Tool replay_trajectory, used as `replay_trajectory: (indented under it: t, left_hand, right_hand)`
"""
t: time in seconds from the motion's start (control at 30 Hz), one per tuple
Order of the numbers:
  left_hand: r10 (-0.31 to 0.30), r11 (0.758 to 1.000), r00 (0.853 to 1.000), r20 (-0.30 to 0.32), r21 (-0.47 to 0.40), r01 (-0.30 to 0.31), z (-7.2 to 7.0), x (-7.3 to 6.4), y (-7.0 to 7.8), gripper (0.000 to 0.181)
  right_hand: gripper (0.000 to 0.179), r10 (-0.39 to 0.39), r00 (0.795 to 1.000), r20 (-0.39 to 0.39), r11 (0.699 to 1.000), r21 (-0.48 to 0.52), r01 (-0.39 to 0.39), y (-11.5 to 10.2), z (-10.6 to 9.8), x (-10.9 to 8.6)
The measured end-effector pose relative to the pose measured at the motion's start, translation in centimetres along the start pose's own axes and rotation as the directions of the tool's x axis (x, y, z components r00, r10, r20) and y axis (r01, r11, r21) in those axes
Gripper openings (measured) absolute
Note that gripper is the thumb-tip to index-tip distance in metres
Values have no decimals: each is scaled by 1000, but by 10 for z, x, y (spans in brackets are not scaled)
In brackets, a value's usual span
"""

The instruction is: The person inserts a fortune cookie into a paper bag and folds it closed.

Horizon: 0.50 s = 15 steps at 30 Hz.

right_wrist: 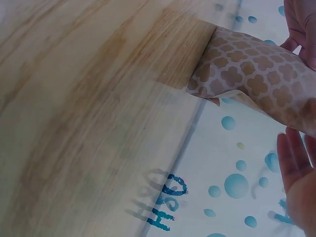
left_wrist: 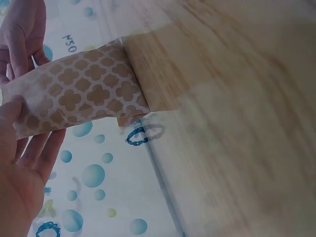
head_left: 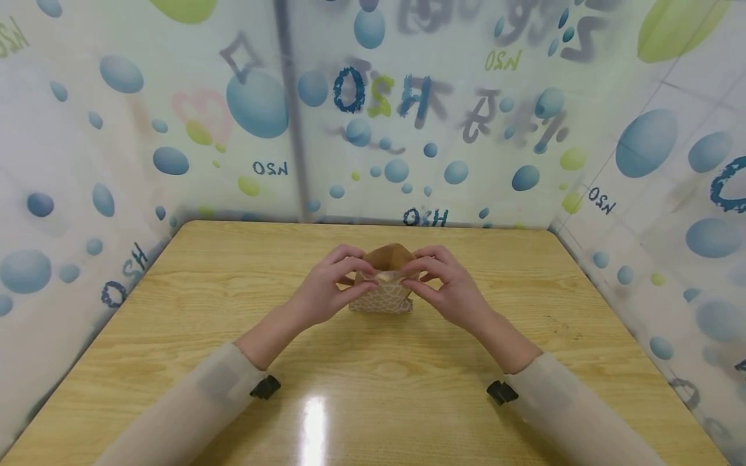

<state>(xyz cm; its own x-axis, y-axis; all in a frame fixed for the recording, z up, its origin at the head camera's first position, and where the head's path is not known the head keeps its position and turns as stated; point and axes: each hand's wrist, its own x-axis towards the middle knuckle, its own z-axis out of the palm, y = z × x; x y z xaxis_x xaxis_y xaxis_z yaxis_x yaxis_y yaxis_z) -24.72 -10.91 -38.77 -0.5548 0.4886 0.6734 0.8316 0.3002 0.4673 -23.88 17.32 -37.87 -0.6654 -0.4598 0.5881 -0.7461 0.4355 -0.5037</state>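
Note:
A brown paper bag point(head_left: 381, 298) with a white lattice print stands on the wooden table, its mouth spread apart at the top. My left hand point(head_left: 329, 285) pinches the left side of the rim between thumb and fingers. On the opposite side my right hand point(head_left: 451, 288) pinches the rim in the same manner. The plain brown inner back wall shows between the hands; what lies inside the bag cannot be seen. In the left wrist view the printed front of the paper bag point(left_wrist: 94, 91) reaches down to the tabletop. The right wrist view shows the paper bag point(right_wrist: 247, 69) slightly creased along one side.
The wooden table point(head_left: 373, 388) has a glossy light reflection near its front. A pale curtain point(head_left: 361, 162) printed with blue and green ovals and lettering hangs behind the table and along both sides. Small black clips point(head_left: 265, 387) sit at the sleeve cuffs.

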Motion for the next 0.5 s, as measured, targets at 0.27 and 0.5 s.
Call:
replay_trajectory:
  t: [0.27,0.5]
  left_hand:
    - [-6,1000,1000,-7,22,6,1,2,2,12]
    - [26,999,1000,13,40,-27,0,4,1,9]
  right_hand:
    - [16,-65,998,2,994,-88,65,2,0,2]
    - [17,-36,998,45,996,-76,39,0,-3,4]
